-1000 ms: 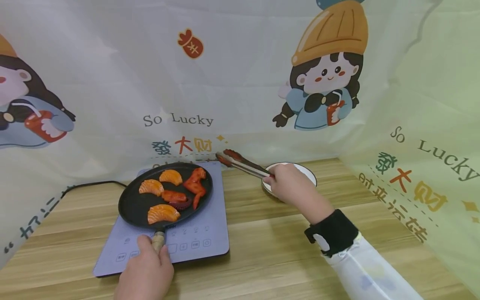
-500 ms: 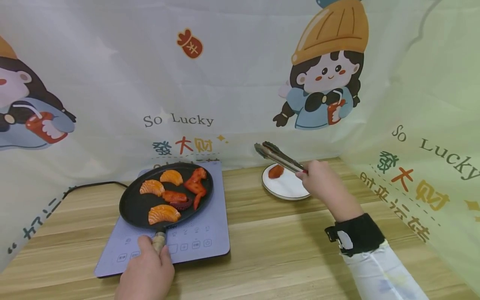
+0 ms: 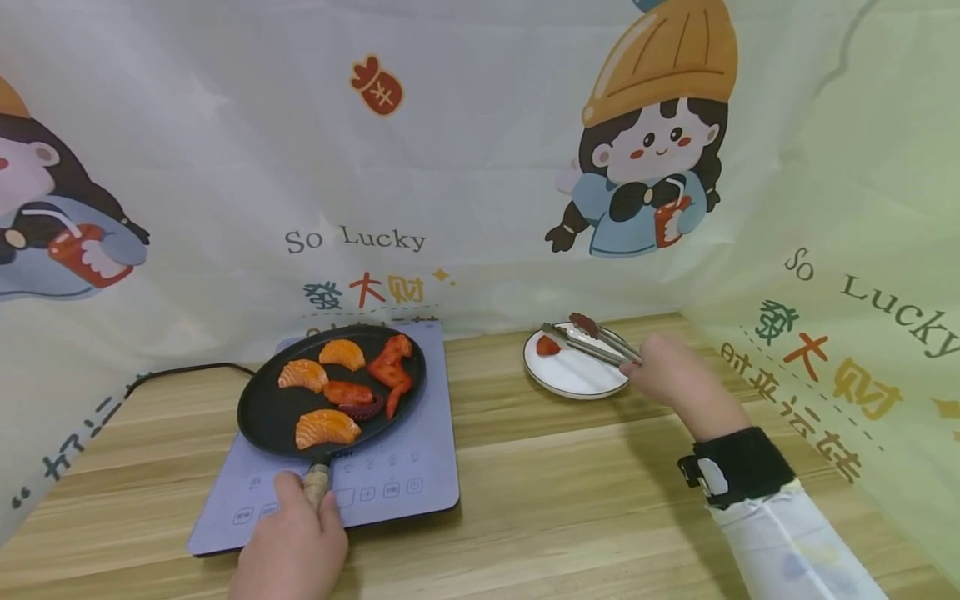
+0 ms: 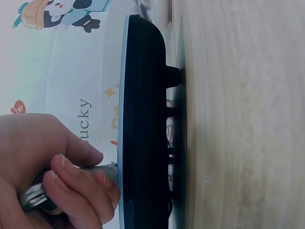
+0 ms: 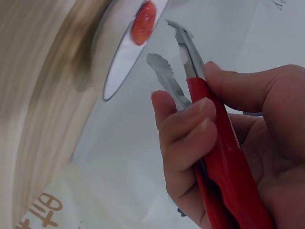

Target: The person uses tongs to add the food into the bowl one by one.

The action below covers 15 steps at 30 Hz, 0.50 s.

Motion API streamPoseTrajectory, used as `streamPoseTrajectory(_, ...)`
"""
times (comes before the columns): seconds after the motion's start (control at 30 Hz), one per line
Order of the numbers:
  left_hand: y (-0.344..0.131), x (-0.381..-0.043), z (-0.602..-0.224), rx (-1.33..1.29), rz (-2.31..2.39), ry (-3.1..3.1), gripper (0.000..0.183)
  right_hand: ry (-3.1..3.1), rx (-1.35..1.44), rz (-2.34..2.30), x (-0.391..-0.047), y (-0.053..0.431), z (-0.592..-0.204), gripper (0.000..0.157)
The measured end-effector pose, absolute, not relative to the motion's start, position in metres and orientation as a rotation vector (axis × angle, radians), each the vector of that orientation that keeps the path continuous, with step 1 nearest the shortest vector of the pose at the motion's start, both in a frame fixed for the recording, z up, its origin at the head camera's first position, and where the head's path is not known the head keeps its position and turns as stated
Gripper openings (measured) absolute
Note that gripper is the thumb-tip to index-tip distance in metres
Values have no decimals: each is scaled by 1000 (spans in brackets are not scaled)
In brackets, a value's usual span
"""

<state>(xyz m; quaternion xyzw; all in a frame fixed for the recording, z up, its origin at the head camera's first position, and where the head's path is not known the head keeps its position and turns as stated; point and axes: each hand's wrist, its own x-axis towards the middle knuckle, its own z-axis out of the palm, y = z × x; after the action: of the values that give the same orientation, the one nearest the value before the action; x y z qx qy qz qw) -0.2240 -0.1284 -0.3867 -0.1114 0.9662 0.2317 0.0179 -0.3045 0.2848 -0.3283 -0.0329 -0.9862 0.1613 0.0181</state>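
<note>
My left hand (image 3: 288, 542) grips the wooden handle (image 3: 317, 483) of a black frying pan (image 3: 262, 417) on an induction cooker (image 3: 431, 487). In the pan lie orange salmon slices (image 3: 327, 427), a red chicken wing (image 3: 392, 367), a reddish piece (image 3: 348, 392) and a dark tentacle (image 3: 365, 409). At the right, my right hand (image 3: 671, 379) holds metal tongs (image 3: 592, 348) with red handles (image 5: 228, 157), fingers curled round them. The tongs' tips stand apart over a white plate (image 3: 577, 382). On it, near those tips, lies a small reddish-brown food piece (image 3: 548, 345).
A black cord (image 3: 187, 367) runs left from behind the cooker across the wooden table (image 3: 525, 517). Printed cloth (image 3: 480, 167) hangs behind the table and along its sides, close behind the plate.
The tongs in my right hand have moved right from near the pan, then lowered over the plate. The piece on the plate has come into view. My left hand keeps its grip.
</note>
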Motion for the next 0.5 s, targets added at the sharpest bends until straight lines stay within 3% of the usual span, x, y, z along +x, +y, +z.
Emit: streamPoseTrajectory(0.5, -127, -224, -385, -345, 722, 3001, 40, -3086, -68, 493, -304, 290, -339, 35)
